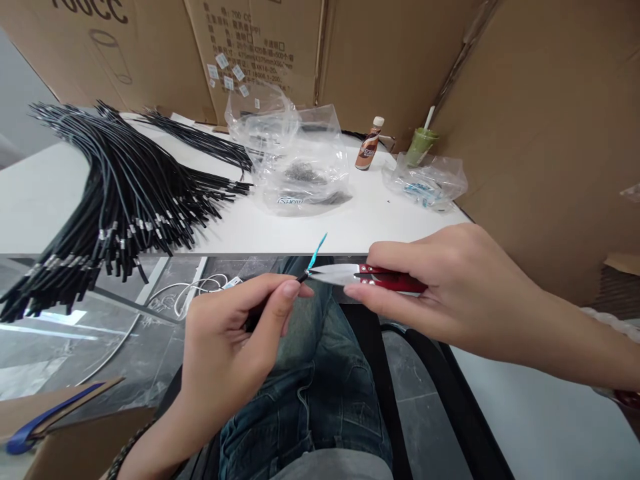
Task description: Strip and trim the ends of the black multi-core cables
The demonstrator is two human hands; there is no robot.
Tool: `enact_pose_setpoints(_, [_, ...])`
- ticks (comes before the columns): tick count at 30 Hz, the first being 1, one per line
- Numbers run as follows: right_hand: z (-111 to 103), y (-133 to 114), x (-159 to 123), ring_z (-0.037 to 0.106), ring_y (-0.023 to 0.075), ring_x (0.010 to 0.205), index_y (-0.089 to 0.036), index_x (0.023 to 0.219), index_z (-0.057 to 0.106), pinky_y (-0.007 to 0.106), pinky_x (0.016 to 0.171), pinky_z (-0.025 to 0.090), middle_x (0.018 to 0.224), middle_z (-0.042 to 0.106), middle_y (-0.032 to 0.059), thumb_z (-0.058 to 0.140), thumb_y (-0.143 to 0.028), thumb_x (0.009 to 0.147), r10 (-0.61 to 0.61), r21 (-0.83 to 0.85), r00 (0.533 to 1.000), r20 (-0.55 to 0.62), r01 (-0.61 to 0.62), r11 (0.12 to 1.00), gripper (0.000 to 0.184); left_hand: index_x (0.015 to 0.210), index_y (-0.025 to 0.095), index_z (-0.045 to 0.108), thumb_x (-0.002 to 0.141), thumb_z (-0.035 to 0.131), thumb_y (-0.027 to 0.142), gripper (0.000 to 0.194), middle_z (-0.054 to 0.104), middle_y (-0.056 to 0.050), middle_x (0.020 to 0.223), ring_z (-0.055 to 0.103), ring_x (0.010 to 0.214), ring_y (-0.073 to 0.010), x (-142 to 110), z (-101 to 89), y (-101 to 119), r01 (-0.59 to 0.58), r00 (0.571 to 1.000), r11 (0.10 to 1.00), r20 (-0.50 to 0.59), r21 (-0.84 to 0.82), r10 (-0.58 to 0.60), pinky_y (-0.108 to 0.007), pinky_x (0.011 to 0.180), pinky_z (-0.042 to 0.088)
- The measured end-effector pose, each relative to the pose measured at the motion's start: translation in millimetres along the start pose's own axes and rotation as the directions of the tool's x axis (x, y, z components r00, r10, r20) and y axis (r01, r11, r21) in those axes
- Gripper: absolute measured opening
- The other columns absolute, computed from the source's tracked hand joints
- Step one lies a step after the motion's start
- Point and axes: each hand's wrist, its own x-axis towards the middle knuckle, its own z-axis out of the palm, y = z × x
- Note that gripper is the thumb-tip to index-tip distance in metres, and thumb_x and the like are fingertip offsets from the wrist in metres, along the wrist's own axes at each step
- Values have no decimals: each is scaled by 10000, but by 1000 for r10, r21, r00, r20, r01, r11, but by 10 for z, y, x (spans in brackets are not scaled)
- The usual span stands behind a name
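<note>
A seated worker trims the end of a thin black cable (280, 293) over the lap, just below the front edge of a white worktable (45, 193). The left hand (235, 347) is closed around the cable, thumb and forefinger pinching it close to its tip, where a short turquoise wire (317, 252) sticks up and to the right. The right hand (450, 293) is wrapped around a pair of red-handled thread snips (365, 275), thumb on top and fingers beneath, the pale blades pointing left and meeting the cable just where the turquoise wire leaves the black jacket; whether the blades have already bitten cannot be told from this angle. The step in hand appears to be the cut itself, and it looks to call for a steady left-hand pinch and a clean squeeze of the snips without nicking the jacket or the fingertip beside it. On the table to the left lies a large fanned bundle of black cables (120, 193), many banded near their ends. Behind sit clear plastic bags (300, 167), a small brown bottle (370, 143), a green cup with a straw (421, 143) and another bag of small blue parts (425, 181), all backed by cardboard boxes (260, 47).
</note>
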Motion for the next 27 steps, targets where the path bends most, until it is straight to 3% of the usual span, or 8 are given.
enact_pose_setpoints(21, [-55,8,29,257,63,435,-172,557,461,245,459,175,461,343,-63,490,-473,944,88,211,990,107,-109,971,491,774,229,714,886,591,218,166,494,95,461,413,389,-37,-21,-12,2,-15,999,999,-43,46,17,-173,383,303])
enact_pose_setpoints(27, [-79,4,39,285,56,428,-172,543,453,235,442,195,460,340,-66,508,-451,937,103,248,985,141,-136,959,485,779,213,725,871,606,201,151,589,96,532,443,414,-20,-18,-6,8,-19,998,997,-60,76,23,-150,407,330])
